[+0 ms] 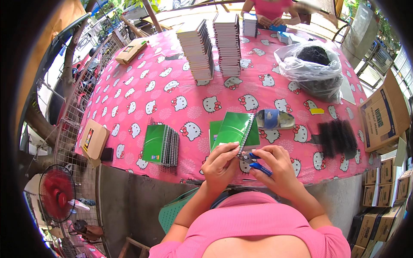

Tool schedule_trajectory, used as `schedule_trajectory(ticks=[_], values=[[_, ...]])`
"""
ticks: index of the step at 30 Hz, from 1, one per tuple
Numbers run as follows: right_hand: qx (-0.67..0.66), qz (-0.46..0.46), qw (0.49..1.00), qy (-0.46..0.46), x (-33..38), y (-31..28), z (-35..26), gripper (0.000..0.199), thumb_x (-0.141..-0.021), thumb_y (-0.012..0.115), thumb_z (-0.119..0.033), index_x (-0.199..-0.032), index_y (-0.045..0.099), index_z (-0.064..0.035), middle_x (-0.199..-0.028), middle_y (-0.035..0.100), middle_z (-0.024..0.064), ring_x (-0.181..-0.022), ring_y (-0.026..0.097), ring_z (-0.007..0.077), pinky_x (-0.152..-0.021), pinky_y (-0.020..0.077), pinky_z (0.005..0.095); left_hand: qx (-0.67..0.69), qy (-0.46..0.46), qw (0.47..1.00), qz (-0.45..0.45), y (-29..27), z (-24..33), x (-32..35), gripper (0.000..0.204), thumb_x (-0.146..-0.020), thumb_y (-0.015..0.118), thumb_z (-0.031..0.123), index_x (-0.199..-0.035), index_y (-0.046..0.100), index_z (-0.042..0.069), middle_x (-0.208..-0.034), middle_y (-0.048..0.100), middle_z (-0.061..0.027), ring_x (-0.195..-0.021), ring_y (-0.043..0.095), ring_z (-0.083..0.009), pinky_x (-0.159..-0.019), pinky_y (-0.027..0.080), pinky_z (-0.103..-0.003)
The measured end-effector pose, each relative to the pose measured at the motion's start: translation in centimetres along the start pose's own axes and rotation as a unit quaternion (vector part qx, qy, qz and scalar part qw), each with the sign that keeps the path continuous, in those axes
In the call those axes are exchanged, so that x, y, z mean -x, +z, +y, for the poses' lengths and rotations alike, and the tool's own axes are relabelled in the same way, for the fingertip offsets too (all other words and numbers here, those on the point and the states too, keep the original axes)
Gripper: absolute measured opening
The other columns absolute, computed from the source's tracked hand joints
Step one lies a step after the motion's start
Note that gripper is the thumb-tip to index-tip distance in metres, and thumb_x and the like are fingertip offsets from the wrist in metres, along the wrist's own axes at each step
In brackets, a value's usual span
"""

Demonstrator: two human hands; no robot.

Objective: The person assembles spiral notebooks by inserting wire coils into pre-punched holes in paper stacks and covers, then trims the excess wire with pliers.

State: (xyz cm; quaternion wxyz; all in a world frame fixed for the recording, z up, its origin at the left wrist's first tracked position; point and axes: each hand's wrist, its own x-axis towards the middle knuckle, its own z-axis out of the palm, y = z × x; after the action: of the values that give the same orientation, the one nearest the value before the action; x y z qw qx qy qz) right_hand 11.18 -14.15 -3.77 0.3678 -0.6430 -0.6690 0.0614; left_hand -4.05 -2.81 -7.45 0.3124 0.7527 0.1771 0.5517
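Observation:
My left hand (220, 165) grips the lower end of a green spiral notebook (232, 127), which is tilted with its black coil (248, 131) on the right. In my right hand (277, 165) are blue-handled pliers (261, 168), their jaws at the bottom end of the coil. The handles look slightly spread. Under this notebook lies more green notebook cover (254, 139), partly hidden. A blue and tan slide sandal (275, 119) lies just beyond my right hand. To the left stands a stack of green spiral notebooks (155, 142).
Loose black coils (337, 137) lie at the right, near an open carton (383, 112). Behind them sits a plastic bag (307, 69) of black material. Tall notebook stacks (195, 51) rise at the back. Across the table, a person's hands (271, 21) hold something blue. A red fan (57, 193) stands left.

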Motion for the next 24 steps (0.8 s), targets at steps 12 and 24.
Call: schedule_trajectory(ticks=[12,24], values=[[-0.466,-0.181,0.828,0.254,0.8,0.7,1.8,0.035,-0.091,0.063,-0.024,-0.115,0.058,0.0004,-0.102,0.063,0.0082,-0.094,0.061,0.017,-0.081,0.0482,0.0305,-0.023,0.048,0.998,0.03,-0.4,-1.2,-0.1,0.026,-0.07,0.074,-0.011,-0.093,0.066,-0.001,-0.094,0.068,-0.0157,-0.087,0.068,-0.0269,-0.074,0.054,-0.032],[0.026,0.074,0.989,0.122,5.4,3.7,10.2,0.041,-0.078,0.073,-0.024,-0.11,0.061,-0.0014,-0.108,0.057,0.0162,-0.1,0.056,0.0329,-0.088,0.0451,0.0388,-0.357,0.103,0.923,0.098,-20.0,-2.8,-8.6,0.01,-0.089,0.055,0.009,-0.096,0.058,0.003,-0.088,0.058,-0.006,-0.072,0.049,-0.0193,-0.077,0.04,-0.033]])
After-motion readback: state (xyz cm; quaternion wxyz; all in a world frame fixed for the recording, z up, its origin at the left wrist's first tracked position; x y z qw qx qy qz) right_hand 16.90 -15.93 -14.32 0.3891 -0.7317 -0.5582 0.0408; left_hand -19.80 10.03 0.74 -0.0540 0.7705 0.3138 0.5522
